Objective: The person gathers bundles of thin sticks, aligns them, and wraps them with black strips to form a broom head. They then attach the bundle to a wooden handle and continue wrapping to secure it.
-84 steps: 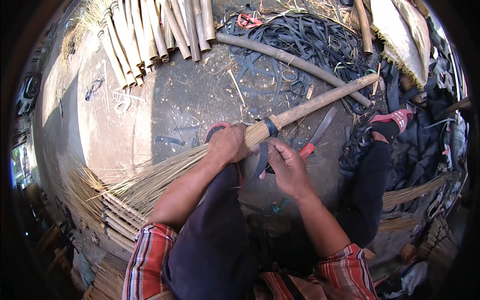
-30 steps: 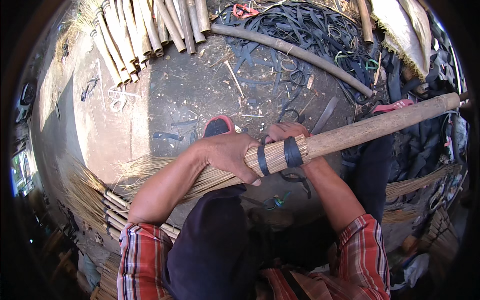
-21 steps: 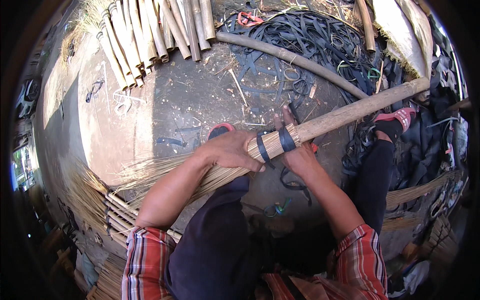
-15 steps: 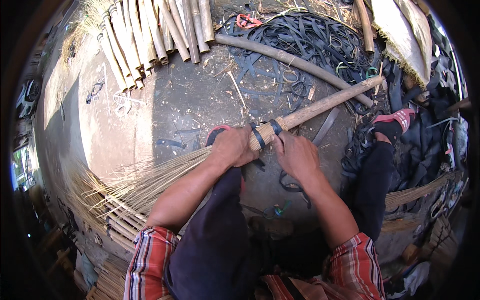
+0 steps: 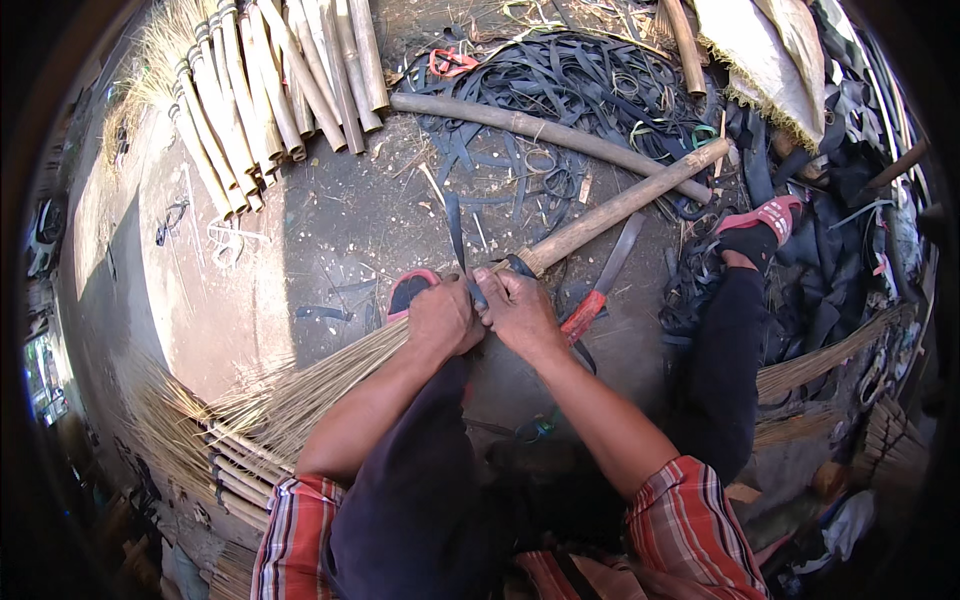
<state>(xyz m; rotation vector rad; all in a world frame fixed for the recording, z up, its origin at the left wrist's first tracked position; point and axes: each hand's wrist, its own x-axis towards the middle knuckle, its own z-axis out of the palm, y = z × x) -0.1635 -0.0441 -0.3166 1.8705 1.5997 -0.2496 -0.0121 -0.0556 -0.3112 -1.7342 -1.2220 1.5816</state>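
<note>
1. Both hands meet at the middle of the head view, where a long pale wooden broom handle (image 5: 620,205) joins a bundle of thin tan straw bristles (image 5: 300,395).
2. Left hand (image 5: 440,318) is curled tight around the junction, fingers wrapped over the top of the bristle bundle.
3. Right hand (image 5: 520,312) presses just beside it, touching the left hand, with fingers bent and gripping the handle's lower end, where a dark blue-black rubber strap (image 5: 470,265) wraps the wood; whether the fingertips pinch the strap itself cannot be told.
4. From the hands, the handle runs up and to the right, its far end lying near a heap of black rubber strips and loops (image 5: 590,90).
5. Bristles fan out down and to the left, across the grey concrete floor (image 5: 330,220) toward the person's left knee.
6. Just right of the right hand lies a knife with a red-orange grip and dark flat blade (image 5: 600,290), on the floor under the handle.
7. A red-trimmed sandal (image 5: 410,290) peeks out just above the left hand.
8. Further off, a row of cut pale bamboo sticks (image 5: 270,90) lies at upper left, and a second grey wooden pole (image 5: 540,130) lies beyond the handle, well apart from the hands.
9. Finished straw bundles (image 5: 200,460) are stacked at lower left.
</note>
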